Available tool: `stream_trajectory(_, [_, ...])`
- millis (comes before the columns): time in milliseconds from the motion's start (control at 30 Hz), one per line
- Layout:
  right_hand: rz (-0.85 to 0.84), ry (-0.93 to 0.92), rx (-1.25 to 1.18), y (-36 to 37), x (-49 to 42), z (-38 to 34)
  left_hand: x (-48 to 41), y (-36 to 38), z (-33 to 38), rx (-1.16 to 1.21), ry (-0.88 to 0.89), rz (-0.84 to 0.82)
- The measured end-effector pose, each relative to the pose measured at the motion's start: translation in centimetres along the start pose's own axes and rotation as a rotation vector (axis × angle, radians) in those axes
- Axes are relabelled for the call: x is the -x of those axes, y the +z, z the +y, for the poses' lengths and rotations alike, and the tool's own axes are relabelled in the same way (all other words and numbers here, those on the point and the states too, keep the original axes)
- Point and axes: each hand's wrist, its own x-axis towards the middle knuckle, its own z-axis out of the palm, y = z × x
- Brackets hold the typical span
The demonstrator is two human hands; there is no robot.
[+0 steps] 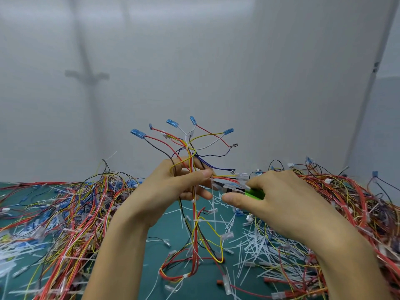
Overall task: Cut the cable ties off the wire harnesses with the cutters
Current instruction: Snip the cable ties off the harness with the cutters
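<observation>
Centrally, one wire harness point(195, 232) of thin red, yellow, white and dark strands is held upright above the bench point(173, 226), a dark green matted surface. Its upper ends are fanned out and are finished with small blue translucent connectors point(138, 133). Its lower part hangs in loops down to the bench. White plastic cable ties point(193, 200) are seen wrapped round the bundle at several points below the grip. A side-branch tie point(213, 184), also white, is seen just beside the left thumb, with its tail hanging down.

The left hand point(171, 189) is raised with the palm turned to the right, and its thumb and fingers are closed round the bundle. The right hand point(281, 198) is set opposite it. Its fingers are curled round the bright green handles of the small cutters point(253, 193), and the thumb is extended below them. The dark nose of the cutters is pointed left at the side-branch tie; whether the blades are touching it cannot be told.

A left heap point(71, 204) and a right heap point(350, 200) of similar tangled harnesses are piled on the bench. White tie offcuts point(255, 241) are scattered between them.
</observation>
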Motion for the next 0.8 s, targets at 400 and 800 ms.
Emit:
stream_trajectory(400, [0.025, 0.016, 0.033, -0.11, -0.10, 0.10, 0.05, 0.06, 0.01, -0.006, 0.018, -0.040])
stream_trajectory(800, [0.035, 0.018, 0.033, -0.03, -0.25, 0.13, 0.01, 0.16, -0.06, -0.010, 0.017, -0.033])
